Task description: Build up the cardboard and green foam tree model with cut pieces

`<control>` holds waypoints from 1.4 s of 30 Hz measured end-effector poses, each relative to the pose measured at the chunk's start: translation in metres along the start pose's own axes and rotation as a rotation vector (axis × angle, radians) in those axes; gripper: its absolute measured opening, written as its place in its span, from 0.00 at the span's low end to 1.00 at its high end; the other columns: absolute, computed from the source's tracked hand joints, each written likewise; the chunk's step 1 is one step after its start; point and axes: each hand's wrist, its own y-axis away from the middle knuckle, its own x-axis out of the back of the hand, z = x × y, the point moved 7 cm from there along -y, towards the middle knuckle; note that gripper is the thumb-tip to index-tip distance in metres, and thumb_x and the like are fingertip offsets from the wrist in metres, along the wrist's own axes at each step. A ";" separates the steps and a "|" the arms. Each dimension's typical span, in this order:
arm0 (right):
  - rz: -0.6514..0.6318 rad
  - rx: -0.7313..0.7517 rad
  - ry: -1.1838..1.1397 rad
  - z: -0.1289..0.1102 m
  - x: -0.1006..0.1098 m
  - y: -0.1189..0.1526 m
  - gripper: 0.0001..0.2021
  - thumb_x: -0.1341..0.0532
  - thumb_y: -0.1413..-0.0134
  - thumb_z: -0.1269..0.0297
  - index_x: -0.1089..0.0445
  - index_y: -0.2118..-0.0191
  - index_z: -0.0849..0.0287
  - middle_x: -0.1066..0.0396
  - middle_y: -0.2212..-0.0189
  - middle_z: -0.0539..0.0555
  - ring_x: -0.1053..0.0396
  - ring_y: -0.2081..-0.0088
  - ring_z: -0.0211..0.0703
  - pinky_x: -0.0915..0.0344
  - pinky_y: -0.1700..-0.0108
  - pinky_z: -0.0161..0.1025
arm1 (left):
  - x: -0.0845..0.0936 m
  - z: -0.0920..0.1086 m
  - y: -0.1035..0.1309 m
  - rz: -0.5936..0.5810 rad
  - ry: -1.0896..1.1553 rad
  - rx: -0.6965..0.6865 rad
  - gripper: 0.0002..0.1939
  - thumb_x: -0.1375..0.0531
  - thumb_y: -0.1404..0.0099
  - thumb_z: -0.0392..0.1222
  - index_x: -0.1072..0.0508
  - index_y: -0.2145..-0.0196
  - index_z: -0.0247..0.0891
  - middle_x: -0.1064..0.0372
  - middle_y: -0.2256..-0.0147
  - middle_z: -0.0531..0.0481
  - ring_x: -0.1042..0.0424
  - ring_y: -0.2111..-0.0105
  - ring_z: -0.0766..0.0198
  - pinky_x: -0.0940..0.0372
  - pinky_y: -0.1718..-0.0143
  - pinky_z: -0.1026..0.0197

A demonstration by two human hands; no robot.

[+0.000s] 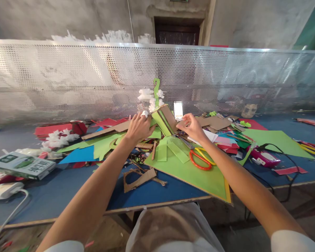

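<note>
A small box of green paper and brown cardboard (163, 120) stands tilted at the middle of the table, with a curved green strip (156, 91) and white tufts (146, 94) rising behind it. My left hand (141, 126) is at the box's left side, fingers bent, with a bit of white on one finger; what its fingertips hold is hidden. On the right side, my right hand (190, 126) has thumb and fingers curved close to the box's cardboard face, with a gap between them. Scissors with red and yellow handles (201, 159) lie on a green sheet (199, 178) below the hands.
Cardboard scraps (140, 180) and coloured paper cover the middle of the blue table (173, 196). At left are a printed carton (22, 164) and a white charger (5, 190); at right, a pink device (265, 157) with a black cable. A perforated metal screen (94, 77) runs behind.
</note>
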 end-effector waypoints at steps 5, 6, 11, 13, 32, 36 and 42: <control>-0.040 -0.027 -0.090 0.003 -0.006 -0.001 0.29 0.22 0.57 0.45 0.32 0.56 0.54 0.27 0.61 0.54 0.30 0.60 0.47 0.31 0.56 0.43 | 0.000 0.025 -0.002 0.006 0.018 -0.122 0.25 0.46 0.26 0.54 0.23 0.48 0.30 0.24 0.55 0.28 0.29 0.45 0.36 0.36 0.45 0.40; -0.041 -0.037 -0.109 0.004 -0.007 -0.002 0.29 0.22 0.57 0.45 0.32 0.57 0.55 0.27 0.62 0.53 0.30 0.60 0.47 0.31 0.56 0.44 | 0.000 0.027 -0.002 0.010 0.012 -0.133 0.25 0.47 0.25 0.55 0.23 0.48 0.30 0.24 0.55 0.28 0.29 0.45 0.36 0.36 0.45 0.41; -0.050 -0.086 -0.216 0.011 -0.007 -0.005 0.22 0.24 0.56 0.48 0.29 0.62 0.56 0.24 0.64 0.54 0.26 0.61 0.47 0.29 0.54 0.46 | 0.002 0.028 0.000 0.026 -0.016 -0.153 0.25 0.46 0.25 0.54 0.23 0.48 0.30 0.25 0.54 0.29 0.30 0.44 0.36 0.35 0.45 0.42; -0.044 -0.117 -0.247 0.015 -0.006 -0.006 0.19 0.25 0.54 0.49 0.27 0.64 0.56 0.22 0.64 0.55 0.25 0.61 0.48 0.28 0.53 0.47 | 0.001 0.026 0.000 0.025 -0.002 -0.144 0.24 0.46 0.26 0.54 0.23 0.48 0.30 0.25 0.54 0.29 0.30 0.44 0.36 0.35 0.45 0.41; 0.011 0.017 -0.063 0.002 -0.001 -0.001 0.16 0.33 0.40 0.49 0.20 0.59 0.58 0.18 0.62 0.58 0.23 0.63 0.49 0.27 0.58 0.45 | 0.001 0.023 -0.001 0.005 0.028 -0.084 0.23 0.43 0.27 0.52 0.23 0.50 0.28 0.25 0.54 0.28 0.29 0.46 0.37 0.36 0.45 0.43; 0.034 -0.006 -0.078 -0.002 0.002 0.000 0.18 0.27 0.47 0.48 0.20 0.61 0.58 0.18 0.65 0.58 0.23 0.64 0.49 0.27 0.59 0.44 | 0.001 0.024 -0.001 0.004 0.035 -0.085 0.23 0.43 0.27 0.52 0.23 0.50 0.28 0.25 0.54 0.28 0.30 0.44 0.36 0.37 0.44 0.42; 0.058 0.040 -0.004 -0.004 0.004 0.000 0.13 0.32 0.41 0.53 0.22 0.67 0.58 0.19 0.67 0.58 0.24 0.65 0.49 0.29 0.58 0.44 | 0.001 0.026 0.000 0.008 0.022 -0.095 0.25 0.45 0.26 0.53 0.23 0.49 0.26 0.25 0.53 0.27 0.30 0.45 0.36 0.37 0.44 0.41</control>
